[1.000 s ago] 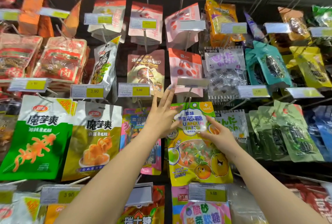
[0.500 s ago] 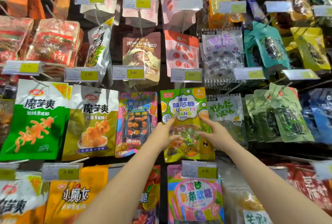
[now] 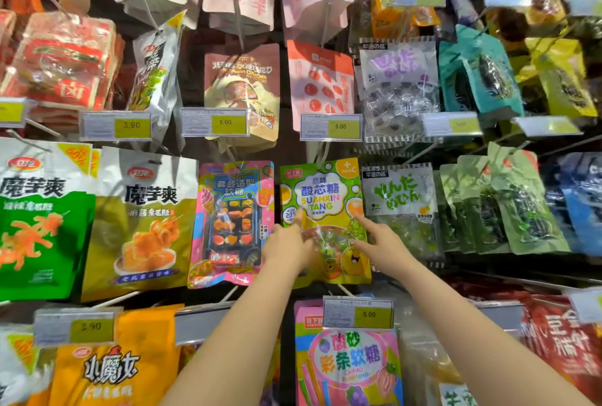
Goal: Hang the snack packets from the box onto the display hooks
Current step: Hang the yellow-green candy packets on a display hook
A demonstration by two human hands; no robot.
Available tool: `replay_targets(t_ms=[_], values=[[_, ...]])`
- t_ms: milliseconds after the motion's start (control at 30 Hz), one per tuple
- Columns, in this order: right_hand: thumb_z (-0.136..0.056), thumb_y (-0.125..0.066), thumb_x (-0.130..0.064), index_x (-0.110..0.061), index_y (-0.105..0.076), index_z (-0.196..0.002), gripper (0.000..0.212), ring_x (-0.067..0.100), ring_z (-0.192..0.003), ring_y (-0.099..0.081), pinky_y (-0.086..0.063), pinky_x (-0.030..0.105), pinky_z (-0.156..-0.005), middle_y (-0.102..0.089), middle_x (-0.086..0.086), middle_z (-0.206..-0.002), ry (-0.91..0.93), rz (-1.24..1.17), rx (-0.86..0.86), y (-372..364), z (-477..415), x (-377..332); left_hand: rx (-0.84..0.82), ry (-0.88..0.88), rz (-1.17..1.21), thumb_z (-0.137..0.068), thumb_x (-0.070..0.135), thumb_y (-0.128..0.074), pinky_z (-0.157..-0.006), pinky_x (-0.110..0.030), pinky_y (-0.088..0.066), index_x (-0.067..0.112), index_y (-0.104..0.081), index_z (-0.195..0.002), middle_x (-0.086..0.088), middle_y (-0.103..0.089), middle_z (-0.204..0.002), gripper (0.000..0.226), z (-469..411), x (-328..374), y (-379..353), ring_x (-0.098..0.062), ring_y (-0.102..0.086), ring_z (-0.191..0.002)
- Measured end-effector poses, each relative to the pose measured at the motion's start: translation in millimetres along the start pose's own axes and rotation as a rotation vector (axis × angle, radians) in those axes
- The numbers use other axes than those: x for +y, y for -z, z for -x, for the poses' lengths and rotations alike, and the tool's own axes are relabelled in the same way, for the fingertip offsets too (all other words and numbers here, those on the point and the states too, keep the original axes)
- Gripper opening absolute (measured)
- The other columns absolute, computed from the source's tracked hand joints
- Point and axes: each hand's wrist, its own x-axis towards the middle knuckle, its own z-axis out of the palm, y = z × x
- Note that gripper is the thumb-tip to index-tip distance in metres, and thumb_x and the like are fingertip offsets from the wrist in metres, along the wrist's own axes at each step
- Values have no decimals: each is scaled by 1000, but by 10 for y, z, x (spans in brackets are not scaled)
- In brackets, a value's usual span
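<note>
Held both bare forearms up from 6 o'clock toward the middle of the rack. Touched with the left hand (image 3: 286, 247) the lower left edge of the green sour-candy packet (image 3: 321, 197), index finger straight toward 12 o'clock, other fingers loosely bent, nothing pinched. Touched with the right hand (image 3: 386, 247) the same packet at its right side, index finger straight toward 11 o'clock, the rest folded under. Found the packet hanging upright on the display hook (image 3: 323, 152), just below the price label (image 3: 330, 127) at 12 o'clock. Saw a pink gummy packet (image 3: 233, 220) just beside at 9 o'clock, a clear packet with green letters (image 3: 399, 203) at 3 o'clock, a pink striped-candy packet (image 3: 345, 363) at 6 o'clock.
</note>
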Motion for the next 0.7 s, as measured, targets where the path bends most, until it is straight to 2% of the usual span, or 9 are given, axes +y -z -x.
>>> replay_targets(t_ms=[33,100,267,400,467,567,700], values=[[-91,-55,-27,-39,-29,-143,59,23,-112,-49,-40,27,-92,-45,10,-130,20,-9,7,61,86,-22,23,7,-29,-94,47,-42,-94,-46,-43,32,-10,-149,-20,-42,-134,65,69,37,68,-39,-48,-121],[-91,-55,-27,-37,-33,-141,55,23,-113,-49,-38,27,-96,-46,7,-125,66,-6,18,231,308,-88,98,-21,-50,-94,49,-41,-93,-46,-44,25,-20,-146,-17,-42,-134,62,260,130,225,-36,-44,-124],[-91,-56,-23,-24,-50,-131,41,15,-98,-56,-40,23,-86,-51,4,-114,152,-2,98,807,1017,-200,290,-227,64,-92,42,-48,-94,-41,-43,16,-43,-134,-8,-49,-132,49,968,486,447,-27,-45,-124],[-89,-58,-21,-18,-57,-121,32,17,-88,-59,-48,32,-85,-56,5,-106,188,7,94,1198,1596,-161,402,-267,148,-90,38,-53,-84,-40,-47,17,-55,-121,-4,-58,-117,37,1607,848,496,-26,-52,-113],[-90,-57,-22,-18,-58,-120,31,15,-88,-58,-48,32,-85,-55,4,-104,171,0,61,1422,1933,-105,409,-279,164,-89,36,-54,-80,-40,-49,17,-57,-114,-4,-60,-107,32,1948,1103,476,-26,-55,-104],[-91,-55,-20,-17,-56,-122,31,13,-91,-55,-42,20,-78,-52,0,-103,130,17,11,1663,2414,0,341,-316,260,-88,33,-56,-77,-38,-48,17,-57,-105,-2,-60,-96,23,2385,1424,374,-24,-57,-95],[-89,-56,-12,-13,-58,-120,30,12,-85,-56,-39,16,-71,-50,0,-101,101,-11,-38,1828,3032,136,268,-288,309,-87,32,-54,-77,-36,-45,17,-58,-104,-4,-64,-99,24,2931,1659,160,-23,-59,-94]])
